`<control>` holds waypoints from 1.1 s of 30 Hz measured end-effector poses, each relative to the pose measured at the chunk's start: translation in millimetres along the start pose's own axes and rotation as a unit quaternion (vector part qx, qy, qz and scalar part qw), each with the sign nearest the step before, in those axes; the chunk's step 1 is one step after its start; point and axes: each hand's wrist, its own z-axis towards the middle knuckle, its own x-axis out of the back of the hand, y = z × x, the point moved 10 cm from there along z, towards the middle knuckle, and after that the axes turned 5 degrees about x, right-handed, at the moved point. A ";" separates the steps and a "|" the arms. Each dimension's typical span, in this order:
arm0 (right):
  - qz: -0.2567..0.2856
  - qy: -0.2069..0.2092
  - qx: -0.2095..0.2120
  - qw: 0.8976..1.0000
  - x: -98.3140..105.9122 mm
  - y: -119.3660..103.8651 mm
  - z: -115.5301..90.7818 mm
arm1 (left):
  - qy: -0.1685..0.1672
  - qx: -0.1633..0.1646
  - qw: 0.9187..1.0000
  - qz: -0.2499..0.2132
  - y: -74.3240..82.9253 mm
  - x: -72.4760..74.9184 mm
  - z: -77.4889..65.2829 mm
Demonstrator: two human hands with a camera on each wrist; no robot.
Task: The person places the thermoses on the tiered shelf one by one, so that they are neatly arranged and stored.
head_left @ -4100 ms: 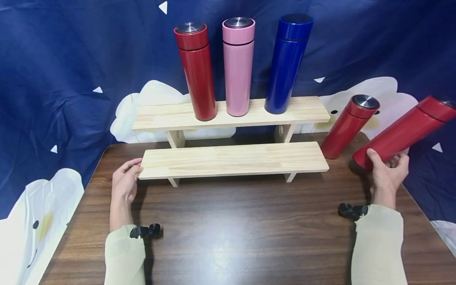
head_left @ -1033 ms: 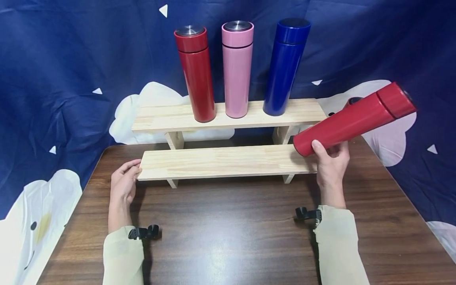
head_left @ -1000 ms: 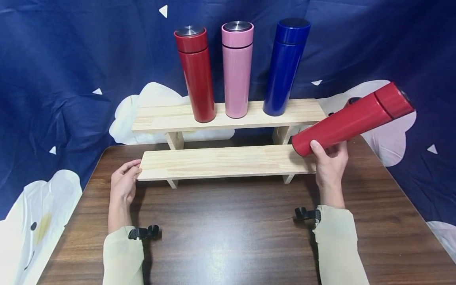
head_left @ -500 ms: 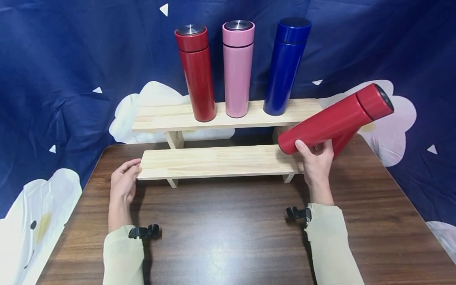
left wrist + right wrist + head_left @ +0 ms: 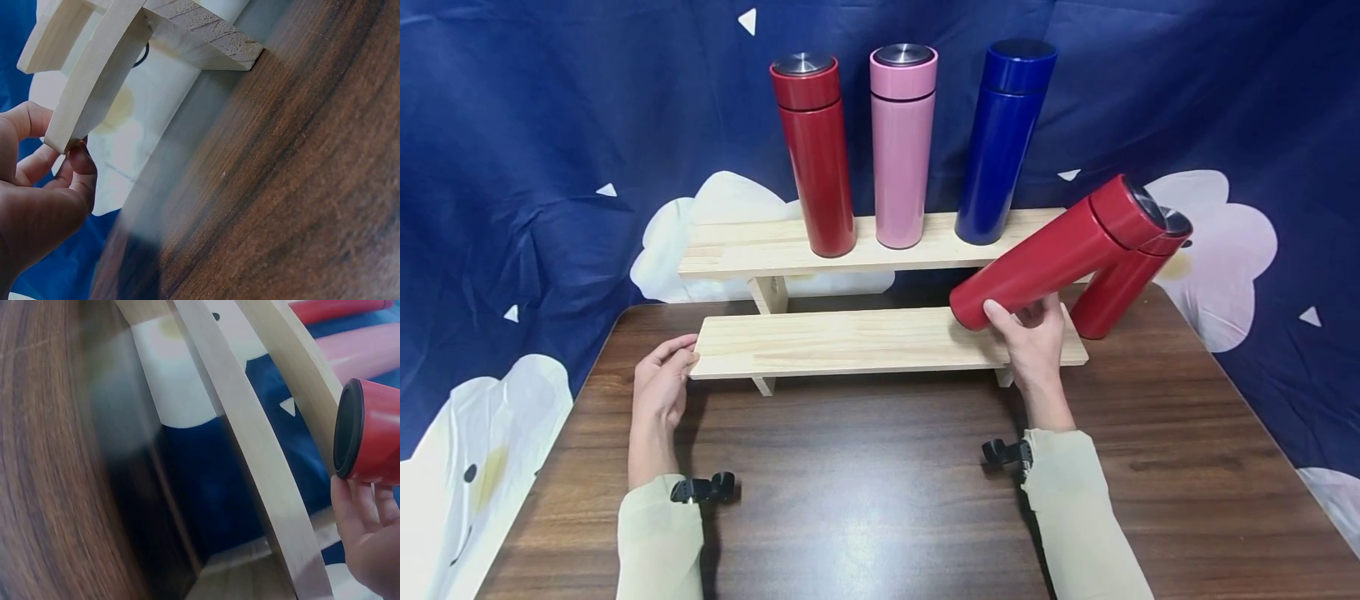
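Observation:
My right hand (image 5: 1033,350) grips a red thermos bottle (image 5: 1045,258) near its base. The bottle leans, lid up to the right, with its base over the right part of the lower board of a two-tier wooden shelf (image 5: 835,342). In the right wrist view, the dark bottom of the thermos (image 5: 350,428) is apart from the board's front edge (image 5: 262,456). At the lower board's left end, my left hand (image 5: 658,383) pinches the corner; the left wrist view shows the fingers and thumb on the wood (image 5: 94,81).
On the upper board (image 5: 737,246) stand a red bottle (image 5: 816,175), a pink bottle (image 5: 901,167) and a blue bottle (image 5: 1000,158). Another red bottle (image 5: 1108,300), partly hidden behind the held one, stands on the brown table (image 5: 865,483) beside the shelf's right end. A patterned blue cloth (image 5: 550,125) hangs behind.
My right hand has carried the red thermos bottle leftward from beyond the shelf's right end to over the lower board, tilting it somewhat more upright. My left hand stays at the board's left end.

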 end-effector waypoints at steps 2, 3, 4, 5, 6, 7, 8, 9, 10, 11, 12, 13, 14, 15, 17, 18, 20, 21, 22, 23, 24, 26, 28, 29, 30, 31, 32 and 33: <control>-0.007 -0.010 -0.001 1.000 -5.3 1.4 -1.4 | -0.001 0.000 1.000 -0.001 0.3 -0.1 -0.1; -0.012 -0.014 -0.003 1.000 -7.7 2.3 -2.3 | -0.001 0.000 1.000 -0.001 0.2 -0.2 -0.2; -0.018 -0.019 -0.004 1.000 -10.1 3.4 -3.3 | -0.001 -0.001 1.000 0.000 0.4 -0.1 -0.2; -0.023 -0.023 -0.006 0.999 -12.3 4.6 -4.3 | -0.001 0.000 1.000 -0.001 0.0 0.0 -0.3; -0.027 -0.028 -0.008 0.999 -14.8 5.5 -5.3 | -0.001 0.000 1.000 -0.001 -0.3 0.1 -0.3; -0.031 -0.035 -0.009 0.999 -17.5 6.3 -6.2 | -0.001 0.002 1.000 -0.001 -0.8 0.2 -0.2; -0.033 -0.039 -0.009 0.999 -19.9 6.9 -7.1 | -0.001 0.002 1.000 -0.001 -1.2 0.4 -0.1; -0.037 -0.043 -0.009 0.998 -22.0 7.4 -7.7 | 0.000 0.002 1.000 -0.001 -1.6 0.5 0.0; -0.039 -0.047 -0.009 0.998 -24.2 7.8 -8.2 | 0.000 0.003 1.000 0.000 -1.9 0.7 0.1; -0.043 -0.051 -0.009 0.998 -26.4 8.0 -8.6 | 0.001 0.005 1.000 -0.002 -2.2 1.0 0.1; -0.045 -0.054 -0.009 0.997 -28.4 8.1 -8.8 | 0.002 0.005 1.000 -0.001 -2.0 1.2 -0.1; -0.049 -0.056 -0.009 0.997 -30.0 8.4 -9.0 | 0.002 0.006 1.000 -0.001 -2.0 1.2 0.0; -0.053 -0.057 -0.009 0.997 -31.5 8.6 -9.3 | 0.002 0.005 1.000 0.000 -1.7 1.2 0.0; -0.058 -0.059 -0.010 0.997 -32.9 9.0 -9.4 | 0.002 0.005 1.000 0.000 -1.5 1.1 -0.1; -0.061 -0.065 -0.013 0.996 -36.3 10.1 -10.0 | 0.002 0.005 1.000 0.002 -1.2 1.1 0.0; -0.062 -0.067 -0.015 0.996 -37.9 10.8 -10.3 | 0.003 0.004 1.000 0.002 -1.0 1.0 0.3; -0.065 -0.073 -0.020 0.995 -41.6 12.6 -11.5 | 0.003 0.002 1.000 0.002 -0.8 1.0 0.9; -0.068 -0.077 -0.022 0.995 -43.4 13.6 -12.2 | 0.004 0.002 1.000 0.001 -0.7 1.0 1.2; -0.070 -0.081 -0.023 0.994 -45.6 14.2 -12.8 | 0.004 0.001 1.000 0.000 -0.6 1.0 1.4; -0.075 -0.086 -0.023 0.993 -47.6 14.6 -13.6 | 0.004 0.001 1.000 -0.001 -0.5 0.9 1.5; -0.079 -0.091 -0.023 0.992 -49.7 15.1 -14.4 | 0.002 0.000 1.000 -0.003 -0.5 0.6 1.7; -0.086 -0.100 -0.023 0.991 -54.2 15.5 -16.2 | 0.001 -0.004 1.000 0.001 0.5 0.2 1.5; -0.088 -0.108 -0.026 0.990 -58.4 16.6 -18.0 | 0.000 -0.008 1.000 0.005 1.1 0.0 1.2; -0.087 -0.111 -0.028 0.990 -60.2 17.5 -18.9 | -0.001 -0.009 1.000 0.006 1.3 -0.2 1.1; -0.087 -0.113 -0.031 0.989 -61.9 18.7 -19.8 | -0.001 -0.009 1.000 0.006 1.5 -0.2 1.0; -0.088 -0.116 -0.033 0.989 -63.7 19.9 -20.6 | -0.001 -0.010 1.000 0.006 1.6 -0.1 1.0; -0.089 -0.119 -0.035 0.988 -65.3 21.6 -21.2 | -0.003 -0.008 1.000 0.005 1.3 -0.2 1.1; -0.091 -0.121 -0.037 0.988 -66.9 23.2 -21.6 | -0.004 -0.007 1.000 0.002 1.1 -0.2 1.2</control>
